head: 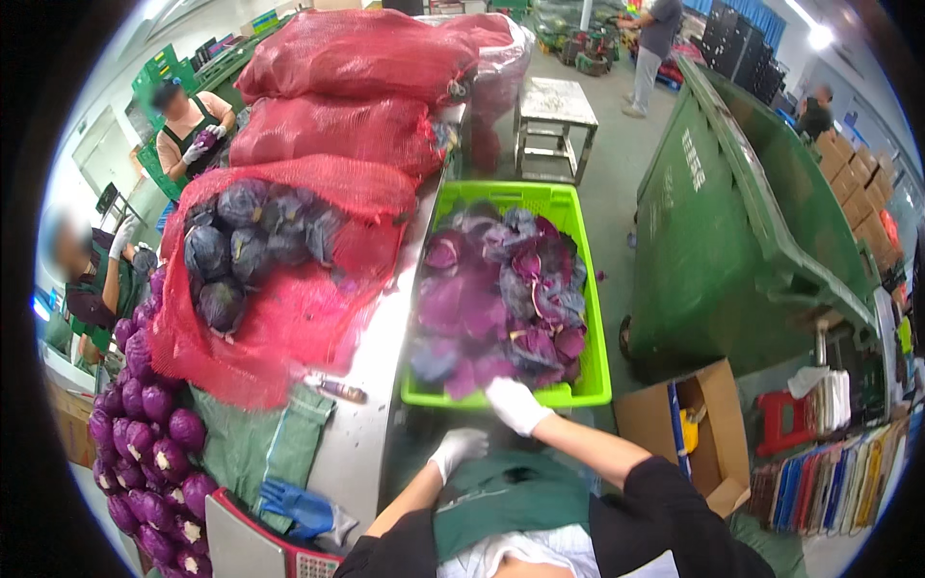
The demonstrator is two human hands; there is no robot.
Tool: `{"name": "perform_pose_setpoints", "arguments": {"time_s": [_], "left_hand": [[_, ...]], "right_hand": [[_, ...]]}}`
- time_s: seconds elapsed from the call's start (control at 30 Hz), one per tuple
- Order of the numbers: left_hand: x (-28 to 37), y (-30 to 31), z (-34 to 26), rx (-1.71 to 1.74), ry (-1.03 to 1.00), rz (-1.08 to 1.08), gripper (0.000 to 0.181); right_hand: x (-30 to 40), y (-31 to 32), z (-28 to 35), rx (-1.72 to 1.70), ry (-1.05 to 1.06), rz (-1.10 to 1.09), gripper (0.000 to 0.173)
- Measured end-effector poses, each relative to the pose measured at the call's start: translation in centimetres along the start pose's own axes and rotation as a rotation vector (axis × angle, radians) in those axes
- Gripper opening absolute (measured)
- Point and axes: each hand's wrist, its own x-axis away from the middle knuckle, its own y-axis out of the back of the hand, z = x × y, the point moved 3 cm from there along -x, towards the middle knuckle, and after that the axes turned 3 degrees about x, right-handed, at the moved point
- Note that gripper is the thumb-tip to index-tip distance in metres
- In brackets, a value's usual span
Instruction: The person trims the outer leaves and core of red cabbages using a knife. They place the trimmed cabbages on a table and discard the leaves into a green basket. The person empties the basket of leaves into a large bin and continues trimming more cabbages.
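Note:
White gloves cover both my hands. My right hand (514, 406) is at the near rim of a lime-green plastic crate (594, 325), beside loose purple cabbage leaves (477, 311) that fill it, some blurred. Whether its fingers hold a leaf cannot be told. Lower and to the left, my left hand (459, 448) is in front of my green apron (513, 498), its grip unclear. On the steel table (361, 426) left of the crate, whole red cabbages (249, 253) lie in an opened red mesh sack (289, 361). A knife (340, 389) lies by the sack's near edge.
Full red mesh sacks (354, 58) are stacked beyond. Peeled cabbages (155, 433) pile up at left, near blue gloves (300, 508) and a scale (246, 542). A green wheeled bin (708, 238) and cardboard box (726, 433) stand right. Several people work farther off, two at the left (191, 123).

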Motion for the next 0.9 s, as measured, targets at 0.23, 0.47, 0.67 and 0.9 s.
{"name": "perform_pose_setpoints", "arguments": {"time_s": [0.23, 0.47, 0.67, 0.9], "left_hand": [[-7.1, -5.4, -3.4, 0.507, -0.02, 0.008, 0.045], [-11.2, -9.4, -5.5, 0.43, 0.05, -0.222, 0.045], [-12.5, -11.3, -9.5, 0.305, 0.033, -0.269, 0.046], [-13.0, -16.0, -16.7, 0.131, -0.038, -0.215, 0.047]], "right_hand": [[3.5, 11.3, -5.3, -0.148, -0.002, 0.173, 0.009], [3.0, 16.9, -7.9, -0.211, 0.123, 0.381, 0.013], [-0.6, 23.8, -8.5, -0.183, 0.158, 0.368, 0.016], [1.4, 32.7, -8.7, -0.094, 0.122, 0.307, 0.027]]}}
